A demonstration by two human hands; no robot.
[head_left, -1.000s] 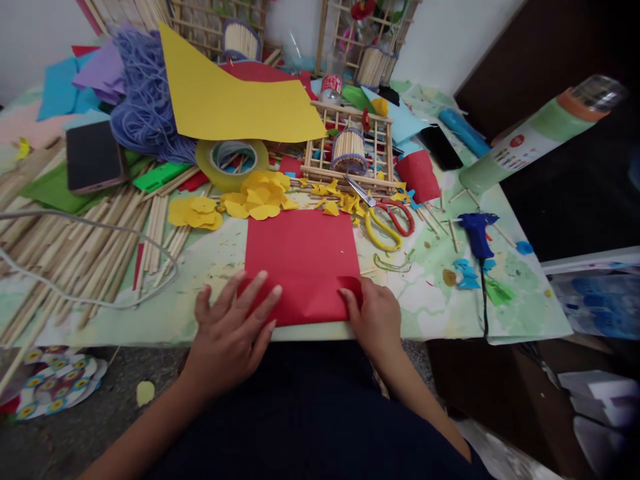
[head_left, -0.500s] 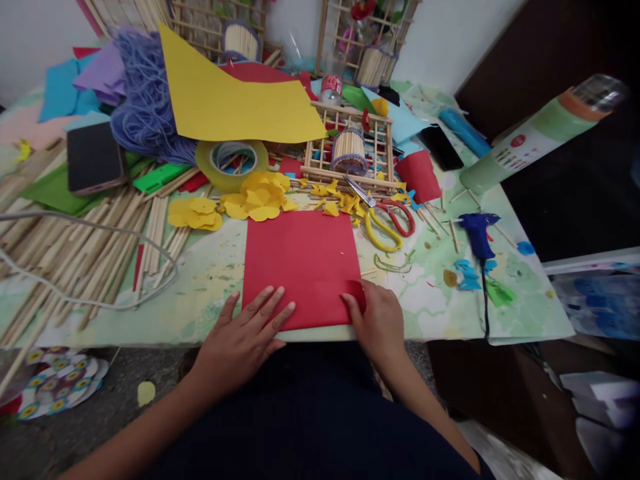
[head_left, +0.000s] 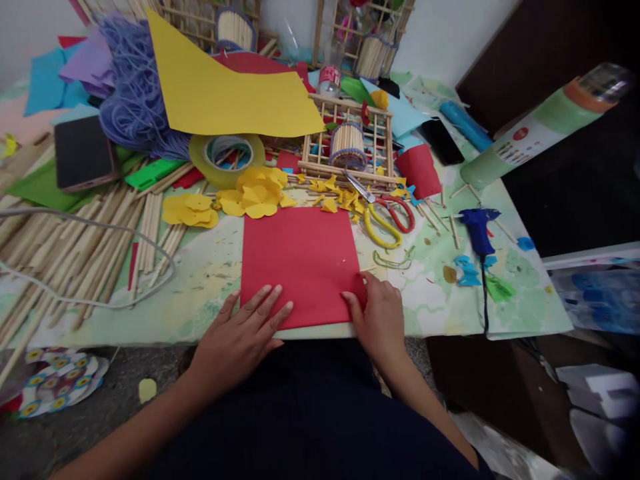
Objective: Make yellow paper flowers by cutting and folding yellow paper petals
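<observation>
A red sheet of paper lies at the table's front edge, its near edge apparently folded. My left hand rests on its lower left part, fingers stretched out and flat. At the lower right corner, my right hand pinches the paper's edge between thumb and fingers. Yellow paper flowers and small yellow scraps lie just beyond the sheet. To the right of them are scissors with one yellow and one red handle.
Wooden sticks and a grey cable cover the left side. Farther back are clear tape, blue yarn, a yellow sheet and a stick frame. A glue gun and a bottle stand right.
The view has shifted slightly. Both hands stay on the red paper in nearly the same places; my right thumb and fingers still grip its corner.
</observation>
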